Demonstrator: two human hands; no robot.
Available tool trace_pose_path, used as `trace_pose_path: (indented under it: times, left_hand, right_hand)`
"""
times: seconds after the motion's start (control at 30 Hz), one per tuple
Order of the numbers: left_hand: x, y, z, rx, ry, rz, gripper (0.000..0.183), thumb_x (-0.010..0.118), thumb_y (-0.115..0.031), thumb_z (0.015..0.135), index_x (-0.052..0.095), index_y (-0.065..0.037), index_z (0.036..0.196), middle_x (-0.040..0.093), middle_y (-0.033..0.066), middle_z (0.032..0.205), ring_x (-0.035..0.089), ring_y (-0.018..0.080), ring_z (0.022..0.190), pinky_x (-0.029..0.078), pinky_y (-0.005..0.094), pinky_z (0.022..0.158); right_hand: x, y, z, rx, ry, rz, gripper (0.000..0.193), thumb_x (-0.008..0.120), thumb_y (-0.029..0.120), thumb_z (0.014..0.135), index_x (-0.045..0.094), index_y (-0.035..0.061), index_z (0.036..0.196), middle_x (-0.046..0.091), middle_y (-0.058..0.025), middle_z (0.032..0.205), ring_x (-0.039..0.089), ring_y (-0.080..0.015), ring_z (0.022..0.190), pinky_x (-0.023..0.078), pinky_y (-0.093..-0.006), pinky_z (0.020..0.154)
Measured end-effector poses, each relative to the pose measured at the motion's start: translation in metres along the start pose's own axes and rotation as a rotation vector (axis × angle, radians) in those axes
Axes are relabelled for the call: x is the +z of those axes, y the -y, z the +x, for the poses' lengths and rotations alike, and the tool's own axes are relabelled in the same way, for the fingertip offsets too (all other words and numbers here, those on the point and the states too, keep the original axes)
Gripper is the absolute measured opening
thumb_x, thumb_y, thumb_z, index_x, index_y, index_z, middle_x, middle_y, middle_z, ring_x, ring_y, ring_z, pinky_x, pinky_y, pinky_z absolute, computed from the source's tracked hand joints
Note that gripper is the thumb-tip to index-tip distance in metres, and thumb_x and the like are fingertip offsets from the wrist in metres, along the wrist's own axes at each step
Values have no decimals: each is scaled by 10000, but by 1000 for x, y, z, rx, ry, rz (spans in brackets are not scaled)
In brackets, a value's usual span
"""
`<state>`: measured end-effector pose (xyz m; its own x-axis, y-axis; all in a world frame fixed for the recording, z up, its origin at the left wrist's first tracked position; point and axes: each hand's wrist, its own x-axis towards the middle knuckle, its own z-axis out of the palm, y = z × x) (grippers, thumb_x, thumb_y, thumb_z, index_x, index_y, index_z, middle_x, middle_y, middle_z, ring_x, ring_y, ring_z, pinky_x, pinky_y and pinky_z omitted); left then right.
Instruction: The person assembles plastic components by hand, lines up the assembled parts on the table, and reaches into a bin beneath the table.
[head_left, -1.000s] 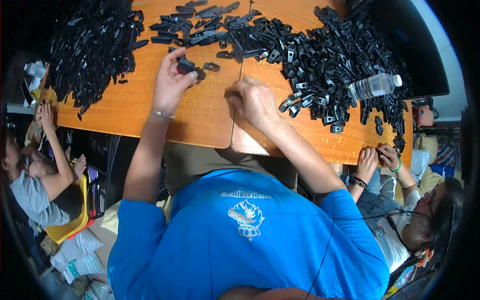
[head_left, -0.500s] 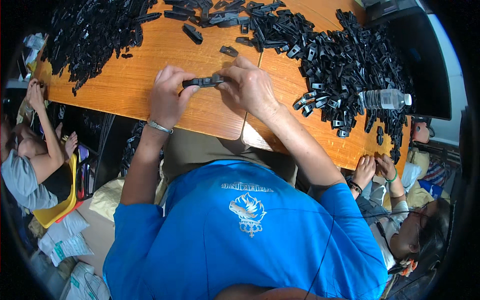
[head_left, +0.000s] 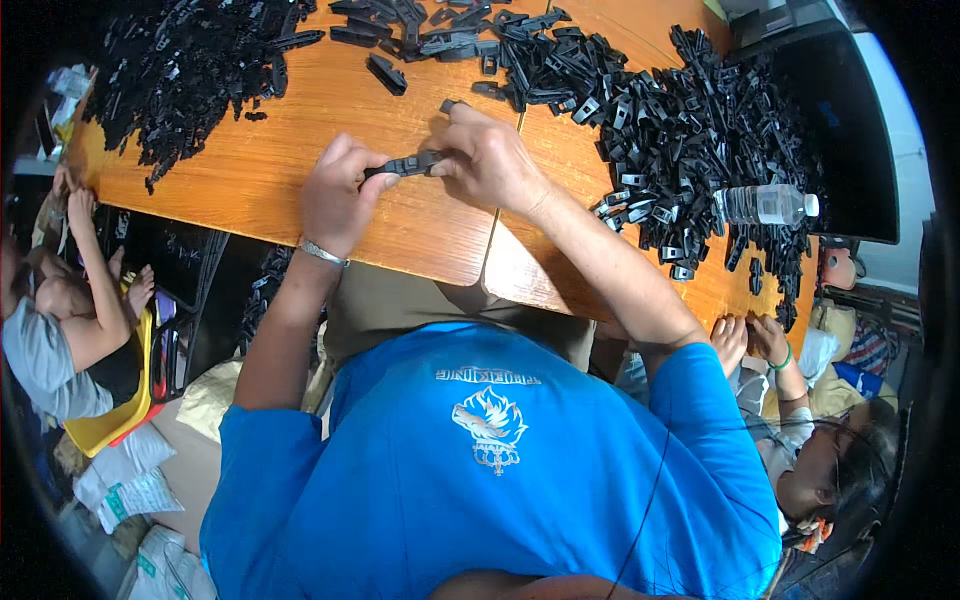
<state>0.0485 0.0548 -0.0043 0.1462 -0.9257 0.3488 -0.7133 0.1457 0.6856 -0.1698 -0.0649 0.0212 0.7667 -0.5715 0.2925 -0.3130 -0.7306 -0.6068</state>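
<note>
Plainly, head view: left hand [head_left: 337,198] and right hand [head_left: 493,160] share a pinching grip on one black plastic piece [head_left: 408,166] over the desk [head_left: 240,178], its long axis bridging them, roughly nine to three o'clock, neither hand nearer.

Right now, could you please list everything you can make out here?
Table: one, brown, upper half.
Left pile: many pieces, black, table's left.
Right pile: many pieces, black, table's right.
Loose pieces: a few, black, between the piles.
Bottle: one, clear, on the right pile.
Held piece: at least one, black, upper centre.
Panel: one, black, far right.
Seat: one, yellow, lower left.
Bags: at least two, white, lower left.
Co-workers: two, left one in grey, either side.
Shirt: one, blue, lower centre.
Left hand, right hand: one each, bare, on the held piece.
</note>
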Motion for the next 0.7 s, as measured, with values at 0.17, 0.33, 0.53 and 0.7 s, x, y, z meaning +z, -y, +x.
trace_pose_path:
  times: [0.17, 0.33, 0.53, 0.7]
  left_hand:
    - [-1, -7, -6, 39, -32, 29, 200, 870, -20, 808, 778, 16, 982, 662, 81, 916, 661, 194, 781, 546, 315, 704]
    - [-1, -6, -2, 20, -47, -35, 188, 897, -93, 758, 770, -48, 890, 659, 72, 890, 673, 285, 857, 543, 407, 734]
    - [1, -11, -1, -60, -22, -44, 169, 873, -71, 779, 766, -40, 906, 653, 82, 886, 672, 297, 848, 542, 405, 732]
    - [-70, -2, -14, -95, 353, 139, 188, 857, -44, 794, 791, -51, 970, 662, 108, 911, 694, 305, 846, 548, 417, 752]
  right_hand:
    - [9, 9, -20, 47, -114, 11, 236, 895, 112, 807, 805, 64, 1020, 654, -115, 952, 698, -342, 884, 563, -454, 745]
    - [6, 9, -13, 59, -88, -30, 235, 898, 116, 802, 805, 67, 1012, 665, -110, 958, 700, -345, 868, 571, -446, 740]
    - [22, 13, 5, -76, -72, -77, 188, 864, 178, 819, 802, 92, 974, 685, -97, 950, 724, -351, 864, 586, -455, 716]
    - [40, 29, 2, -109, 36, 15, 193, 848, 227, 870, 801, 121, 1025, 708, -83, 1046, 728, -342, 948, 589, -453, 774]
